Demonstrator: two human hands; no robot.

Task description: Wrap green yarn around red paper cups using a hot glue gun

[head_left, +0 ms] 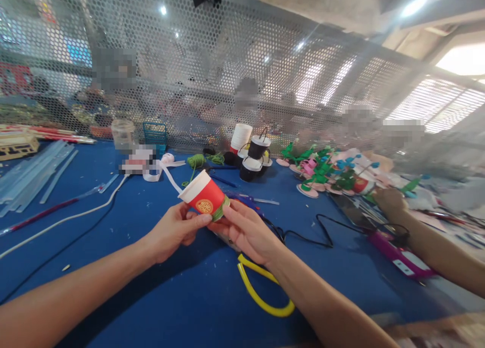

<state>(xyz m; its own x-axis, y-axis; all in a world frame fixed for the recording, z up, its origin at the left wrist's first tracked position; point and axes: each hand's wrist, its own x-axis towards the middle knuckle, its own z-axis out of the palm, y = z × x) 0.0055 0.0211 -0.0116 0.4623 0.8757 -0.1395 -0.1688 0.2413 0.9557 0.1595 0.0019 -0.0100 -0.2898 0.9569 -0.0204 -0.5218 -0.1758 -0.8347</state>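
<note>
1. Both hands were closed on the cup (203, 196), held tilted above the desk (113, 227): left hand (176, 232) at its side, right hand (246, 232) at its base.
2. Green cord (222, 210) was best kept taut and pressed flat by the right fingers.

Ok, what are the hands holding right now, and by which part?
Both hands hold one red paper cup, tilted on its side. The left hand pinches its side wall; the right hand has its grip at the green-wrapped base end.

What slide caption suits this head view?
Both hands, left and right, hold a red cup over a blue table.
</note>
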